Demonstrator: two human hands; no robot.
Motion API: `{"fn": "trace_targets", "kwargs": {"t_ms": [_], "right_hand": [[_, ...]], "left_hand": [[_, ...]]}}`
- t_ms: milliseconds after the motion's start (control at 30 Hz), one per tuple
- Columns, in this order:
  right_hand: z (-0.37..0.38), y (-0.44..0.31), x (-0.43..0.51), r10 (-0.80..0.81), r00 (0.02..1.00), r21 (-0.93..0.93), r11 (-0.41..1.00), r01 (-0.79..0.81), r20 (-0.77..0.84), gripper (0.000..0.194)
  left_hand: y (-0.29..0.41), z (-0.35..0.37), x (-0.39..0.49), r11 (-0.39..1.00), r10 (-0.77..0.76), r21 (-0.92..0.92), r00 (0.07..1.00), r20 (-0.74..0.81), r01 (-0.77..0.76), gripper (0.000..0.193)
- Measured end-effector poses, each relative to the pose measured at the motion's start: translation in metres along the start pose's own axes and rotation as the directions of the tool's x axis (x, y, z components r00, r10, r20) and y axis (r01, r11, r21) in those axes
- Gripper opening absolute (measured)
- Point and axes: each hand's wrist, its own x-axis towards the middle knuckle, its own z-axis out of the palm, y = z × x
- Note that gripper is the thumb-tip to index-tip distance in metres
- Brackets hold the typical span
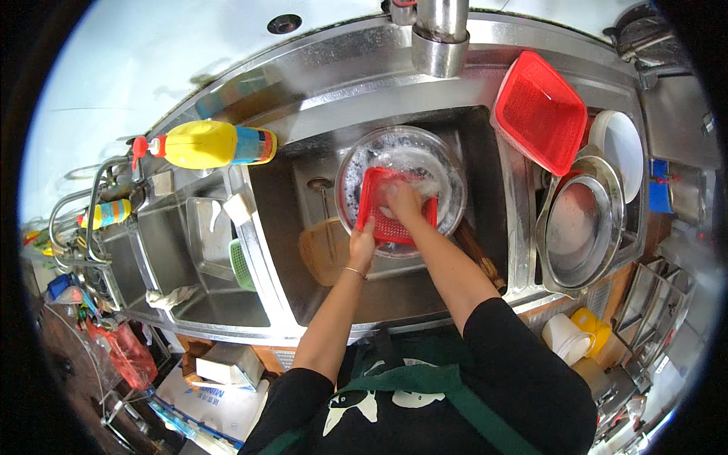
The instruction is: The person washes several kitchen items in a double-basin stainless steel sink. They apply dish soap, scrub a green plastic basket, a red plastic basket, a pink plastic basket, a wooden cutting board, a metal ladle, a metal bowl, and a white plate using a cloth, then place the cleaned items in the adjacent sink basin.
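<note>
My left hand (362,243) grips the near left rim of a red perforated plastic basket (372,196). The basket sits tilted in a round metal basin (458,199) of soapy water. Inside the basket is my right hand (402,200), partly blurred, pressed towards its inner wall with some whitish matter under the fingers; whether that is foam or a cloth I cannot tell. Foam floats on the water behind the basket. The basin stands in the middle compartment of a stainless steel sink (341,304).
A yellow pump bottle (202,145) stands at the sink's left back. Another red basket (537,114), a white bowl (620,151) and metal basins (580,227) occupy the right side. A brown strainer (324,250) lies left of the basin. A metal pipe (441,51) overhangs the back.
</note>
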Motion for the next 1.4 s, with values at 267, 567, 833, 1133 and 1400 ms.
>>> {"fn": "trace_targets", "kwargs": {"t_ms": [267,567,833,1133,1400], "right_hand": [[-0.001,-0.005,-0.012,-0.068,0.902,0.055,0.997,0.049,0.425,0.020],[-0.049,-0.012,-0.043,-0.088,0.886,-0.658,0.637,0.402,0.455,0.016],[-0.021,-0.015,0.005,-0.026,1.000,-0.387,0.922,0.018,-0.015,0.016],[-0.008,-0.031,-0.002,-0.086,0.916,0.001,0.996,0.093,0.391,0.025],[-0.057,-0.052,-0.043,0.032,0.702,-0.547,0.654,0.524,0.711,0.031]], "left_hand": [[0.011,0.006,-0.004,0.998,-0.008,0.059,1.000,-0.020,0.009,0.051],[0.022,0.002,-0.003,0.686,0.460,0.585,0.881,0.113,-0.433,0.053],[-0.002,-0.002,-0.004,0.956,0.120,0.274,0.992,-0.029,-0.107,0.058],[0.023,0.004,-0.014,0.979,0.001,0.206,0.999,0.047,-0.011,0.057],[0.030,-0.013,-0.010,0.887,0.111,0.450,0.994,0.011,-0.105,0.054]]}}
